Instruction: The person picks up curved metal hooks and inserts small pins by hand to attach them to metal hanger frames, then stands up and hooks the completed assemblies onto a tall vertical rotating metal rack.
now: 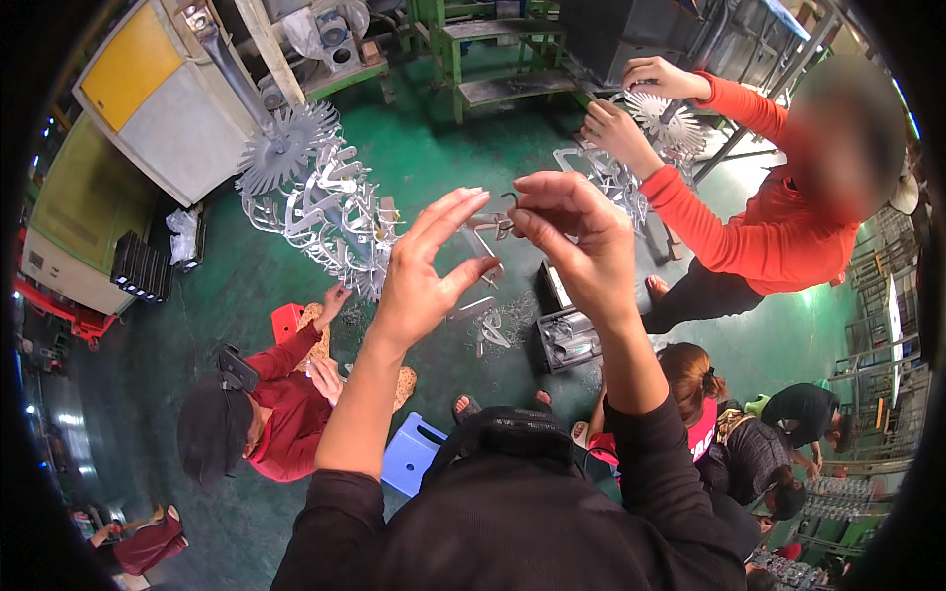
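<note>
My left hand is raised in front of me, its fingers and thumb spread apart with nothing gripped. Facing it, my right hand pinches a small bent wire hook between thumb and fingertips. Just below the hook, between my hands, shows a thin grey metal bracket; whether it hangs from the hook I cannot tell. Beyond my left hand stands a rack with a finned metal disc, hung with many light-grey metal brackets.
A person in orange-red works at a second finned disc on the right. Someone in dark red sits at left. A box of grey cylinders, loose brackets and a blue stool stand on the green floor.
</note>
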The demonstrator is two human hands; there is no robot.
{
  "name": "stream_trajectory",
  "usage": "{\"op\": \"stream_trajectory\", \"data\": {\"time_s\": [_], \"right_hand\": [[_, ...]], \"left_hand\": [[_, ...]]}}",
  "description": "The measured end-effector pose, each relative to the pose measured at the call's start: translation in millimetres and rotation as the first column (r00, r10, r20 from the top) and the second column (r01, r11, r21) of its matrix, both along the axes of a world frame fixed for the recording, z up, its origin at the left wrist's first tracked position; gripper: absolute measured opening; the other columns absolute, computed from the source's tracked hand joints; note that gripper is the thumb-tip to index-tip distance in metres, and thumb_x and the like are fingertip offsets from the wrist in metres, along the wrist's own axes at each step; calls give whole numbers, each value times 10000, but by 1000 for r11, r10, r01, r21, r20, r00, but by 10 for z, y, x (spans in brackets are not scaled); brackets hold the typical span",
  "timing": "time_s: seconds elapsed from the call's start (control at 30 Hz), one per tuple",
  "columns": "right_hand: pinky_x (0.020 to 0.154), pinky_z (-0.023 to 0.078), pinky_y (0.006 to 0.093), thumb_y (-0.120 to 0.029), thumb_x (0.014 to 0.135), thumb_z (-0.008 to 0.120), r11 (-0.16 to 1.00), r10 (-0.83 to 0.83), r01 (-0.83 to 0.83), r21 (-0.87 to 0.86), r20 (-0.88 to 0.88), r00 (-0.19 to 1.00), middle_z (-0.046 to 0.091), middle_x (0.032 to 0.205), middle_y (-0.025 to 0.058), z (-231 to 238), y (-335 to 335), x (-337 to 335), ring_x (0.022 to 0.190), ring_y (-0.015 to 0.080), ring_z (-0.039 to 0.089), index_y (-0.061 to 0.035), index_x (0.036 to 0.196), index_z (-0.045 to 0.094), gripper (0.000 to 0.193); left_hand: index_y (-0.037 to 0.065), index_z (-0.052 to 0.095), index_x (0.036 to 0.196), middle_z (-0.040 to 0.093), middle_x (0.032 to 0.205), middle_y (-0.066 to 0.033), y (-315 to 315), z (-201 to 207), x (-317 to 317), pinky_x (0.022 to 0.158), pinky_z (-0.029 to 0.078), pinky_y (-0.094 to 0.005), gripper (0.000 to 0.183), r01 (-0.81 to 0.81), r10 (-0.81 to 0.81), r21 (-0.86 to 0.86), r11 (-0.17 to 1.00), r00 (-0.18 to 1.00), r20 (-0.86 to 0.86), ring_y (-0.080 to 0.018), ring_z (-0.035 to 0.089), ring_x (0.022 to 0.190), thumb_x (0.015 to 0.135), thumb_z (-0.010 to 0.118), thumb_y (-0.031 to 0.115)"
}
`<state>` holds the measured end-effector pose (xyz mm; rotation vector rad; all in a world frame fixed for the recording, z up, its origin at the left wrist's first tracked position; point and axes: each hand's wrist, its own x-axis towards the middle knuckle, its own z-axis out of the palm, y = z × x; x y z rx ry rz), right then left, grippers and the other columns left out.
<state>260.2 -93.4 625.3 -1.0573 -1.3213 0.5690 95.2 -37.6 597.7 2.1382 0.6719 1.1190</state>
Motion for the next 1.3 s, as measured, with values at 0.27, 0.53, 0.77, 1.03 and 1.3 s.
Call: {"op": "stream_trajectory", "data": {"time_s": [0.27, 0.53, 0.77, 1.03, 1.3], "right_hand": [[685, 527, 253, 58, 781, 604, 996, -37, 17, 86, 243, 969, 655, 845, 87, 12, -83, 77, 810, 152, 659, 0, 977, 591, 205], [679, 532, 274, 55, 784, 591, 978, -28, -38, 205, 307, 951, 652, 846, 97, -119, 73, 237, 803, 184, 664, 5, 945, 583, 169], [659, 513, 272, 96, 725, 603, 963, 3, -83, 258, 295, 955, 630, 842, 93, -213, 220, 452, 770, 188, 650, -8, 928, 585, 228], [637, 519, 268, 62, 747, 618, 958, -16, -59, 282, 257, 966, 622, 855, 91, -334, 277, 702, 766, 177, 641, -6, 974, 576, 240], [660, 509, 258, 71, 753, 612, 984, -172, 159, 83, 183, 968, 562, 981, 94, -558, -110, 1143, 813, 160, 588, -37, 1089, 545, 359]], "left_hand": [[142, 636, 1055, 624, 1079, -42, 95, 107, 49, 990, 267, -591, 322, 92, -79, 67, 994, 981, -178, -249, 570, 1034, 737, 678, 126], [99, 651, 904, 654, 902, -21, 224, 60, 217, 993, 300, -501, 232, 134, -128, 43, 990, 985, -119, -226, 609, 882, 691, 722, 157], [124, 681, 832, 659, 828, 3, 364, 68, 371, 983, 330, -472, 141, 179, -156, 95, 979, 966, -206, -197, 612, 815, 696, 718, 139], [129, 701, 837, 656, 808, -4, 369, -68, 618, 972, 332, -492, 157, 90, -51, 188, 978, 978, -203, -171, 615, 820, 682, 721, 114], [122, 705, 807, 652, 776, -12, 405, -157, 751, 964, 346, -457, 150, -41, 64, 162, 986, 988, -142, -173, 612, 775, 662, 734, 97]]}}
